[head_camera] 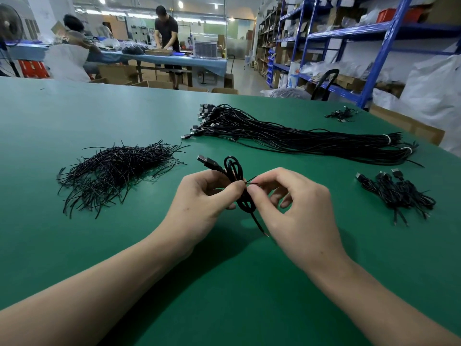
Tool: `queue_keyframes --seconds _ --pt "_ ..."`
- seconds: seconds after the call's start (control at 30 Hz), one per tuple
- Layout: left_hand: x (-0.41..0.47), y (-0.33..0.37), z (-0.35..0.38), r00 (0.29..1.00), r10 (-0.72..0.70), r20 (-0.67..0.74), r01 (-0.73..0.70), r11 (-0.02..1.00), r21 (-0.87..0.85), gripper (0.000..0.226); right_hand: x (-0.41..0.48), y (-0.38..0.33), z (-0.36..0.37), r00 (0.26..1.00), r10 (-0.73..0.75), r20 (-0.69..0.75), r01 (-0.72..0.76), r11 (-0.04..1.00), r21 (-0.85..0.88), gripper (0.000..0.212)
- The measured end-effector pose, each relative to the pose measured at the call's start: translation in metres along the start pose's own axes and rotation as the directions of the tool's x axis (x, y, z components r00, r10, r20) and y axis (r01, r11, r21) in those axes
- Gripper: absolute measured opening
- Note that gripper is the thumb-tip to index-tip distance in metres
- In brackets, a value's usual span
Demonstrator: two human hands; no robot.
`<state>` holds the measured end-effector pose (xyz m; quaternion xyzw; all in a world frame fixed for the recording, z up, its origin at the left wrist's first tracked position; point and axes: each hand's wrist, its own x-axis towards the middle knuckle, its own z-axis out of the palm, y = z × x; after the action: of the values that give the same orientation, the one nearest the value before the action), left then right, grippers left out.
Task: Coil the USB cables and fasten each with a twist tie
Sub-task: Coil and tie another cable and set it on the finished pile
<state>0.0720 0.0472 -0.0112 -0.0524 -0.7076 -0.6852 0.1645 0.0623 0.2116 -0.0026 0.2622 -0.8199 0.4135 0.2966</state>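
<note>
A black coiled USB cable (234, 168) is held above the green table (124, 116), its plug pointing up and left and a loose end hanging below. My left hand (199, 198) grips the coil at its waist between thumb and fingers. My right hand (291, 203) pinches a thin black twist tie (250, 179) that wraps the coil's middle. A heap of loose twist ties (112, 171) lies to the left. A long bundle of uncoiled USB cables (299, 136) stretches across the table behind. A pile of tied coils (396, 191) sits at the right.
A small clump of cables (341, 114) lies near the table's far right edge. Blue shelving (374, 46) with boxes and bags stands at the right. People work at a blue table (174, 58) in the background. Cardboard boxes sit beyond the far edge.
</note>
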Motion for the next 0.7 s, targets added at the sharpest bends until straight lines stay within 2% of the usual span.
queue_keyframes --seconds 0.23,0.37,0.47,0.57,0.7 --pt "-0.002 0.004 0.003 0.999 -0.042 0.021 0.043 0.998 -0.051 0.008 0.001 -0.001 -0.005 0.981 -0.188 0.034 0.191 0.971 -0.141 0.010" --pt "-0.004 0.010 0.002 0.984 -0.115 0.139 0.140 0.973 -0.184 0.020 -0.001 0.000 -0.004 0.962 -0.266 0.061 0.273 0.943 -0.193 0.014" --pt "-0.003 0.010 -0.001 0.968 -0.129 0.217 0.167 0.972 -0.167 0.025 0.000 0.004 -0.005 0.968 -0.243 0.055 0.249 0.957 -0.149 0.013" --pt "-0.002 0.008 -0.004 0.961 -0.118 0.249 0.151 0.981 -0.119 0.016 0.003 0.008 -0.007 0.980 -0.198 0.034 0.200 0.979 -0.043 0.011" --pt "-0.002 0.005 -0.003 0.960 -0.091 0.266 0.124 0.986 -0.108 0.013 0.006 0.010 -0.008 0.976 -0.214 0.046 0.216 0.976 -0.022 0.010"
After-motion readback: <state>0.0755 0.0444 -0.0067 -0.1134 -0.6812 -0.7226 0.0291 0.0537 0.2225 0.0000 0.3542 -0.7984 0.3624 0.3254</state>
